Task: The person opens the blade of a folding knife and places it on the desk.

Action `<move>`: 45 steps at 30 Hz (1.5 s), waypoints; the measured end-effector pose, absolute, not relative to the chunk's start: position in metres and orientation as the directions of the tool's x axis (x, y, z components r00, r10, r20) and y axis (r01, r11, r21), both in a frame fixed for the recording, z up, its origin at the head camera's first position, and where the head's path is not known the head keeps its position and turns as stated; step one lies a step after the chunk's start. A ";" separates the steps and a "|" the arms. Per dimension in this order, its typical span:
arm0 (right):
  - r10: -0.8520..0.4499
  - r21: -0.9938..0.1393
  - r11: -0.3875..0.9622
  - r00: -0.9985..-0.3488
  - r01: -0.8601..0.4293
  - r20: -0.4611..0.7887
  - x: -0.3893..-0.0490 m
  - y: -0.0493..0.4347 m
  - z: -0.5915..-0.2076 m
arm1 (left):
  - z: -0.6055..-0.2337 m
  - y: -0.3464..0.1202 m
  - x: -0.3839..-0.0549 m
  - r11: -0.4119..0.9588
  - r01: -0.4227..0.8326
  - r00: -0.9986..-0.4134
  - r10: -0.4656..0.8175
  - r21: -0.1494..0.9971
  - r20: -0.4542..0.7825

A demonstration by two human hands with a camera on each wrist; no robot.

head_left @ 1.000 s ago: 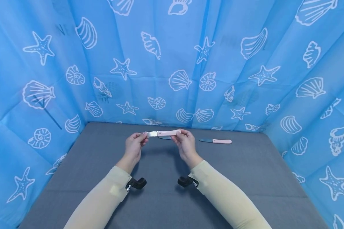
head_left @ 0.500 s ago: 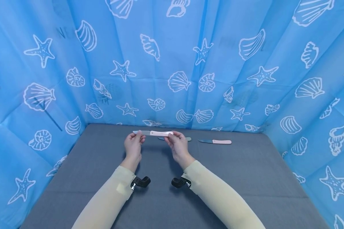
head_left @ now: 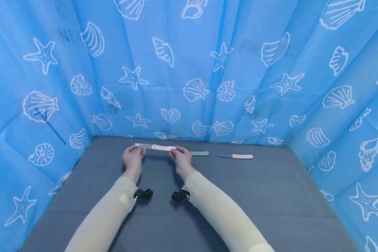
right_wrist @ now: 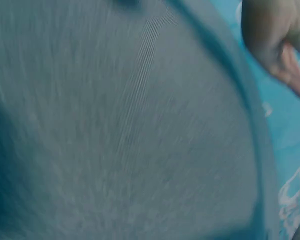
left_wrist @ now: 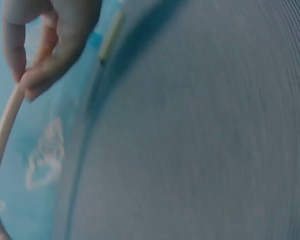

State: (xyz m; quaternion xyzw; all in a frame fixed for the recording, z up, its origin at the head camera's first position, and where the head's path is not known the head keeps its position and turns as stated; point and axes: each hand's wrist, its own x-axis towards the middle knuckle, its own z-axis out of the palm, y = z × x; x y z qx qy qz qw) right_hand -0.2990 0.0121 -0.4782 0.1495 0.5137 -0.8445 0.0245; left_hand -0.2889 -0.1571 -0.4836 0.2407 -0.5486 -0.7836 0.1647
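Note:
In the head view a small pink-handled knife (head_left: 163, 147) is held level above the far part of the table. My left hand (head_left: 133, 162) pinches its blade near the tip, and my right hand (head_left: 182, 161) pinches the end of the handle. The left wrist view shows the handle (left_wrist: 6, 131) running out from fingers at the upper left. A green-handled knife (head_left: 201, 153) lies on the table behind my right hand, its blade hidden. Further right lies another pink-handled knife (head_left: 243, 156), its blade pointing left.
A grey cloth covers the table (head_left: 255, 199). Blue curtains (head_left: 182, 70) with white shell and starfish prints stand along the back and sides. Black wrist mounts (head_left: 144, 194) stick out from both sleeves.
Both hands have moved left together with the knife held between them. The green handle has come into view from behind my right hand. Both knives on the table have stayed in place.

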 end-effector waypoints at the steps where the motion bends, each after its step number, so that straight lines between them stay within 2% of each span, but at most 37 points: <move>1: 0.115 -0.877 -0.437 -0.954 0.201 -0.276 -0.300 0.010 -0.481 | -0.485 -0.162 -0.289 -0.336 -0.032 -0.832 -0.513 0.941 -0.211; 4: 0.113 -0.930 -0.294 -0.958 0.220 -0.263 -0.300 0.008 -0.490 | -0.490 -0.175 -0.289 -0.323 -0.119 -0.835 -0.478 0.939 -0.271; 8: 0.103 -0.976 -0.066 -0.972 0.205 -0.211 -0.298 0.004 -0.499 | -0.495 -0.191 -0.289 -0.328 -0.213 -0.811 -0.466 0.920 -0.354; 13: 0.110 -0.965 0.212 -0.985 0.154 -0.133 -0.303 -0.005 -0.505 | -0.499 -0.201 -0.292 -0.319 -0.263 -0.780 -0.484 0.910 -0.396; 18: 0.152 -0.921 0.358 -0.983 0.153 -0.104 -0.308 -0.009 -0.502 | -0.498 -0.194 -0.295 -0.250 -0.283 -0.797 -0.476 0.926 -0.372; 21: 0.120 -0.890 0.428 -0.986 0.156 -0.115 -0.308 -0.010 -0.499 | -0.497 -0.192 -0.296 -0.229 -0.312 -0.778 -0.496 0.922 -0.386; 26: 0.059 -0.868 0.479 -0.991 0.133 -0.119 -0.307 -0.010 -0.496 | -0.496 -0.197 -0.300 -0.209 -0.381 -0.747 -0.504 0.901 -0.433; 31: 0.023 -0.887 0.447 -0.992 0.119 -0.122 -0.306 -0.008 -0.498 | -0.498 -0.206 -0.307 -0.155 -0.452 -0.734 -0.494 0.878 -0.465; 38: 0.004 -0.926 0.360 -0.993 0.114 -0.121 -0.307 -0.004 -0.502 | -0.500 -0.215 -0.311 -0.056 -0.488 -0.770 -0.442 0.871 -0.460; 45: -0.020 -0.932 0.353 -0.995 0.087 -0.100 -0.308 -0.002 -0.501 | -0.499 -0.218 -0.311 0.000 -0.512 -0.779 -0.422 0.859 -0.464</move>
